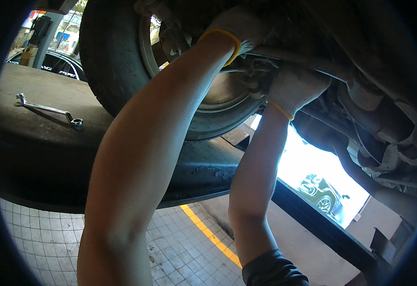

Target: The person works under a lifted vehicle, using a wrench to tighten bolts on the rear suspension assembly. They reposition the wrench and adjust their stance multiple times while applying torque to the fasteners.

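Both my arms reach up under a raised car, beside the inner side of a wheel with a black tyre (115, 57). My left hand (242, 29), in a pale knit glove with a yellow cuff, is up in the shadow above a thin metal rod (308, 64). Its fingers are lost in the dark. In a matching glove, my right hand (300, 88) is just below that rod, close to the joint parts behind the wheel rim (213, 108). The glove's back faces me and hides its fingers, so I cannot make out what either hand holds.
A shiny double-ended ring spanner (51, 109) lies on the lift platform (32, 88) at the left. Underbody pipes and arms (361, 100) crowd the right. Below are a tiled floor (51, 238) with a yellow line (211, 236) and a dark beam (323, 226).
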The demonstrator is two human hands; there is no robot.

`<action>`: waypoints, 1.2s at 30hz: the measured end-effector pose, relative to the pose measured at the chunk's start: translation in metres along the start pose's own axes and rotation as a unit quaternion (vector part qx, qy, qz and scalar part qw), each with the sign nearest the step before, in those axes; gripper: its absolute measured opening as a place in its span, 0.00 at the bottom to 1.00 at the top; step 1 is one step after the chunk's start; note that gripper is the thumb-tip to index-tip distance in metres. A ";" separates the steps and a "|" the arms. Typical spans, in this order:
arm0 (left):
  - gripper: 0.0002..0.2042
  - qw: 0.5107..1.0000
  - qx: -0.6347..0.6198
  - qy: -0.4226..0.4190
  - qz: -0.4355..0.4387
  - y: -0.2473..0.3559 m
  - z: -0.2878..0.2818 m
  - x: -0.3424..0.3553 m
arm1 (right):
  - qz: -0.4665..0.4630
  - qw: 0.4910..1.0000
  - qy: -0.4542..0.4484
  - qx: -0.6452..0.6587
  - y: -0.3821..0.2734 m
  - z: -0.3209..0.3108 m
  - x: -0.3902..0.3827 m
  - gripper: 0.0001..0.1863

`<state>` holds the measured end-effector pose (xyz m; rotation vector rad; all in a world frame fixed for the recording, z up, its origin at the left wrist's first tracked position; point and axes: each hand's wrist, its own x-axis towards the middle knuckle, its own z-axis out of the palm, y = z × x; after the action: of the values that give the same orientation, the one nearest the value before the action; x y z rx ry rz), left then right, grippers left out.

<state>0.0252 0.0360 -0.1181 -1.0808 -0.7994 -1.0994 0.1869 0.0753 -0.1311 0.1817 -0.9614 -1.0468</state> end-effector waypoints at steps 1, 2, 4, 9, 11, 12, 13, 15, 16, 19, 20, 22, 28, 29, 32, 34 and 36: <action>0.19 1.000 0.006 -0.004 -0.002 0.000 0.001 0.000 | 0.023 1.000 -0.019 -0.002 -0.001 -0.005 -0.003 0.17; 0.19 1.000 0.010 -0.007 -0.003 0.000 0.002 0.000 | 0.046 0.998 -0.037 -0.003 -0.002 -0.006 -0.003 0.18; 0.19 1.000 0.019 -0.010 -0.010 0.000 0.005 -0.001 | 0.083 0.995 -0.055 -0.002 -0.003 -0.008 -0.002 0.19; 0.19 0.994 -0.031 0.102 -0.009 0.000 0.013 -0.001 | 0.136 0.990 -0.029 0.016 -0.002 -0.002 0.001 0.19; 0.18 0.995 -0.081 -0.016 -0.060 -0.001 0.014 0.002 | 0.136 0.990 -0.026 0.021 -0.001 0.000 -0.001 0.19; 0.17 0.992 -0.058 -0.069 -0.093 0.001 0.015 0.007 | 0.118 0.992 -0.024 0.024 -0.001 0.004 -0.003 0.19; 0.15 0.984 -0.032 -0.121 -0.125 0.002 0.015 0.012 | 0.071 0.997 -0.013 0.039 -0.001 0.007 -0.004 0.19; 0.14 0.971 -0.024 -0.175 -0.163 0.001 0.015 0.018 | -0.027 0.995 0.031 0.088 0.000 0.016 -0.005 0.18; 0.14 0.969 -0.043 -0.178 -0.167 0.001 0.015 0.019 | 0.003 0.992 0.032 0.124 0.001 0.020 -0.007 0.18; 0.14 0.968 -0.057 -0.178 -0.167 0.001 0.015 0.018 | 0.073 0.982 0.049 0.165 0.003 0.028 -0.010 0.20; 0.14 0.969 -0.052 -0.176 -0.164 0.002 0.015 0.017 | 0.089 0.991 0.020 0.097 0.005 0.026 -0.012 0.21; 0.14 0.972 -0.013 -0.187 -0.143 0.003 0.015 0.014 | 0.089 0.996 -0.003 0.032 0.009 0.021 -0.014 0.24; 0.15 0.971 -0.052 -0.167 -0.166 0.003 0.013 0.014 | 0.088 0.994 -0.046 0.041 0.014 0.008 -0.013 0.26; 0.15 0.970 -0.058 -0.169 -0.167 0.003 0.013 0.014 | 0.063 0.995 -0.069 0.027 0.014 0.003 -0.012 0.26; 0.14 0.967 -0.059 -0.175 -0.176 0.003 0.014 0.014 | 0.073 0.995 -0.062 0.036 0.008 0.003 -0.008 0.24; 0.14 0.966 -0.054 -0.179 -0.181 0.004 0.016 0.015 | 0.053 0.998 -0.037 0.025 0.006 0.001 -0.005 0.17; 0.14 0.965 -0.050 -0.183 -0.183 0.004 0.019 0.015 | -0.013 0.999 -0.035 -0.027 0.009 -0.003 -0.002 0.07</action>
<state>0.0337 0.0502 -0.0998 -1.2746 -1.2868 -1.2759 0.1946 0.0808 -0.1292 0.1146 -0.9947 -1.1075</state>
